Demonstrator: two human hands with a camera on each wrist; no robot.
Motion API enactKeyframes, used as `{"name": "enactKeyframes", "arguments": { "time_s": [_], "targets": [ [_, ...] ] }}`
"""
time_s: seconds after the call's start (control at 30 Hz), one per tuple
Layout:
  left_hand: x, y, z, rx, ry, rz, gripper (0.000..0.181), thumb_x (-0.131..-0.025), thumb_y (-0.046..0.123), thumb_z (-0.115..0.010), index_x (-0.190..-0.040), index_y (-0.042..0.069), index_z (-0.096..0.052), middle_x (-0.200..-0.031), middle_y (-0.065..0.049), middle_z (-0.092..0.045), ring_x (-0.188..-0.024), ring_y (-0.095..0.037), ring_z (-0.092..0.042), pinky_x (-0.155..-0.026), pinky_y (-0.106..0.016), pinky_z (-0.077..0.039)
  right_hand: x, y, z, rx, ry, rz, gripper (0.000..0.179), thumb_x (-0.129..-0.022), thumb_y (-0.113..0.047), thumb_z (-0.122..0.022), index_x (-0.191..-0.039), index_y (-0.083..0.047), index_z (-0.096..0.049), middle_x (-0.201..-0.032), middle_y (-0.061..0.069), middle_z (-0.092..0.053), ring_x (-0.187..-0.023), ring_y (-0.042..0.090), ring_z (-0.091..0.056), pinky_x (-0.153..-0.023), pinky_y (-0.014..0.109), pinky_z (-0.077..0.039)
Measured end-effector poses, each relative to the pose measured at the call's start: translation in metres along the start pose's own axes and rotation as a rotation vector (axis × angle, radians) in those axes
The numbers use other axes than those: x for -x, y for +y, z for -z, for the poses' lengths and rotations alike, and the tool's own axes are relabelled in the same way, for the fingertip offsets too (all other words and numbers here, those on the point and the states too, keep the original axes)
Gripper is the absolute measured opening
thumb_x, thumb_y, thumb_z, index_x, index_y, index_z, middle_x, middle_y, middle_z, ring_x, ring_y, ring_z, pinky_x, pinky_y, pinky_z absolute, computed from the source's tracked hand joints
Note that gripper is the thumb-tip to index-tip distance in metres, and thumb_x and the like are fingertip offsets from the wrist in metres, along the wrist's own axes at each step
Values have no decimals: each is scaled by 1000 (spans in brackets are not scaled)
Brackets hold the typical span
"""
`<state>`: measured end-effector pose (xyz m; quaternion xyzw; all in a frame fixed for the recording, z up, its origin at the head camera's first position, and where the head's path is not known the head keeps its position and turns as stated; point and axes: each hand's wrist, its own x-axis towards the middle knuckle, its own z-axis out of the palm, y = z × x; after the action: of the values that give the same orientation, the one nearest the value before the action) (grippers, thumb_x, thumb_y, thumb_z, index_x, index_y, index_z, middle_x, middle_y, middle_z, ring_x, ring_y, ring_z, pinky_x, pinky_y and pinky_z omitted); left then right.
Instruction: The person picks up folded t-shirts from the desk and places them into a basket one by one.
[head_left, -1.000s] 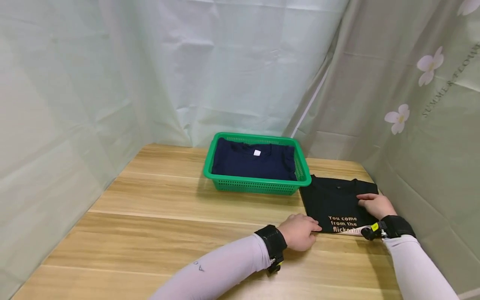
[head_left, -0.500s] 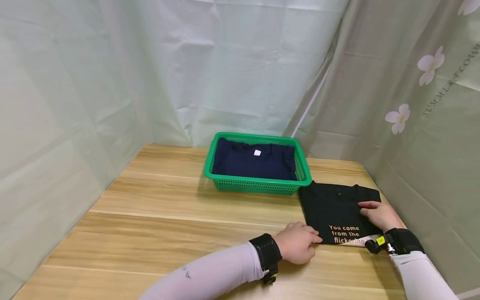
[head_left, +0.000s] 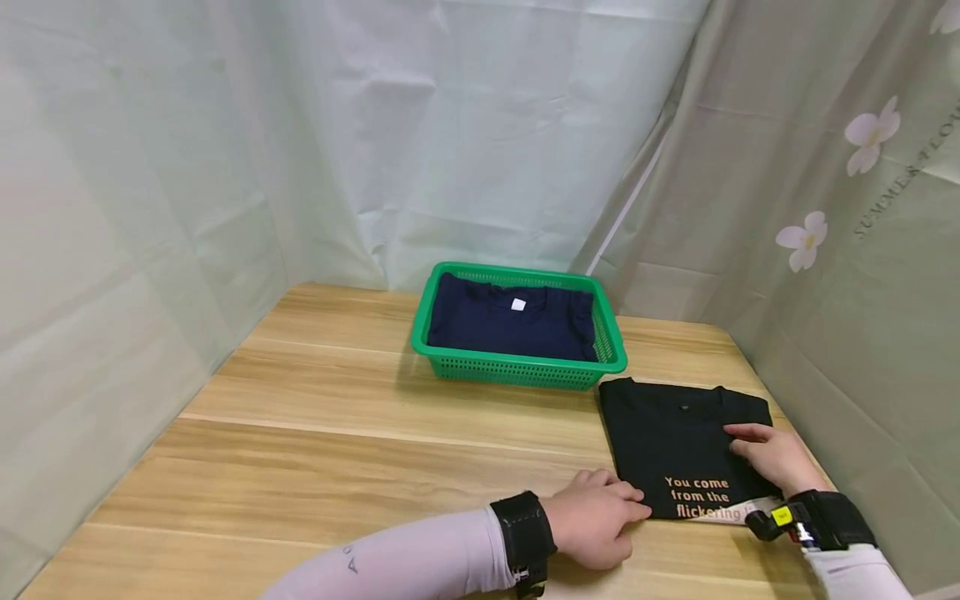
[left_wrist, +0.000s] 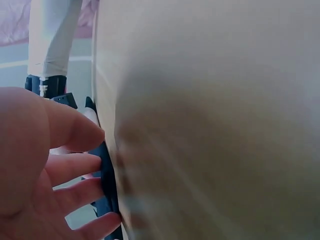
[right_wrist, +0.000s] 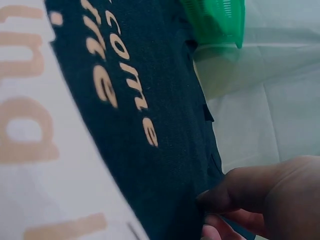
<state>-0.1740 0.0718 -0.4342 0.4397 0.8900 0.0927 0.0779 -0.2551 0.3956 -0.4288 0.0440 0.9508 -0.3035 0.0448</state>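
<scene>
A folded black T-shirt with light lettering and a white patch of print lies flat on the table's right side. At its lower left corner, my left hand touches the edge with outstretched fingertips. In the left wrist view, the fingers of that hand are spread along the dark cloth. My right hand rests on the shirt's right part, index finger extended and apart from the thumb. The right wrist view has the thumb against the fabric, the other fingers partly hidden below it.
A green plastic basket holding a folded navy garment stands behind the black shirt, to its left. The wooden table extends leftward. Pale curtains hang close behind the table and along both sides.
Both hands and the black T-shirt have slid toward the person, away from the basket. The shirt's upper edge, earlier beside the basket's front corner, now lies in front of it. The basket stays put.
</scene>
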Motion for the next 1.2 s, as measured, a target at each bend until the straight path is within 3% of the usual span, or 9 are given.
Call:
{"name": "enactKeyframes", "arguments": {
  "time_s": [0.23, 0.37, 0.47, 0.57, 0.67, 0.77, 0.9, 0.97, 1.2],
  "targets": [
    [5, 4, -1, 27, -10, -6, 47, -94, 33, -61, -140, 35, -54, -141, 18, -41, -112, -3, -34, -88, -20, -31, 7, 3, 1, -3, -8, 13, 39, -96, -13, -60, -129, 8, -59, -127, 32, -51, -96, 33, -52, -66, 29, -42],
    [2, 1, 0, 132, 31, -2, 45, -93, 30, -61, -138, 29, -57, -134, 17, -47, -110, -1, -36, -90, -18, -33, 7, 2, 4, -53, -33, -16, 40, -97, -13, -58, -129, 10, -57, -126, 34, -51, -95, 32, -56, -66, 30, -51],
    [-3, -3, 3, 329, 97, 89, 46, -93, 29, -63, -138, 20, -56, -125, 9, -48, -107, -1, -41, -94, -17, -37, 5, 4, 11, -141, -27, -42, 42, -100, -13, -54, -131, 15, -53, -120, 34, -53, -86, 25, -61, -63, 31, -57],
    [-13, -8, 11, 572, 192, 291, 53, -91, 29, -66, -138, 11, -50, -118, -1, -47, -102, -5, -47, -94, -21, -43, 4, 8, 22, -150, 43, -95, 47, -102, -20, -51, -130, 17, -50, -115, 34, -54, -80, 25, -61, -60, 32, -57],
    [-25, -10, 20, 766, 286, 528, 60, -88, 31, -70, -138, 6, -47, -122, -10, -48, -102, -14, -51, -95, -31, -46, 3, 12, 36, 0, 87, -169, 56, -102, -31, -50, -127, 19, -50, -121, 40, -49, -92, 42, -57, -72, 46, -54],
    [-38, -12, 25, 1006, 342, 664, 63, -88, 25, -72, -137, -2, -44, -124, -16, -48, -92, -26, -61, -85, -42, -54, 2, 19, 46, 160, 17, -227, 65, -100, -41, -47, -116, 22, -54, -111, 42, -53, -94, 49, -53, -75, 54, -48],
    [-52, -15, 27, 1354, 375, 719, 61, -88, 9, -71, -134, -10, -37, -120, -18, -48, -80, -34, -63, -72, -54, -57, -1, 29, 50, 163, -135, -265, 81, -97, -53, -45, -105, 28, -50, -83, 30, -53, -78, 38, -55, -66, 42, -48],
    [-57, -19, 26, 1467, 387, 727, 56, -86, 4, -70, -130, -9, -38, -114, -17, -50, -84, -32, -60, -71, -56, -56, -4, 32, 50, 142, -179, -279, 89, -96, -60, -45, -107, 28, -48, -82, 25, -51, -76, 34, -53, -63, 39, -46],
    [-65, -37, 15, 1623, 334, 651, 18, -85, 2, -68, -96, -4, -56, -80, -10, -57, -62, -21, -57, -77, -45, -58, -11, 31, 53, 116, -251, -228, 109, -95, -68, -41, -125, 35, -29, -113, 47, -42, -92, 44, -54, -74, 49, -54]
  ]
}}
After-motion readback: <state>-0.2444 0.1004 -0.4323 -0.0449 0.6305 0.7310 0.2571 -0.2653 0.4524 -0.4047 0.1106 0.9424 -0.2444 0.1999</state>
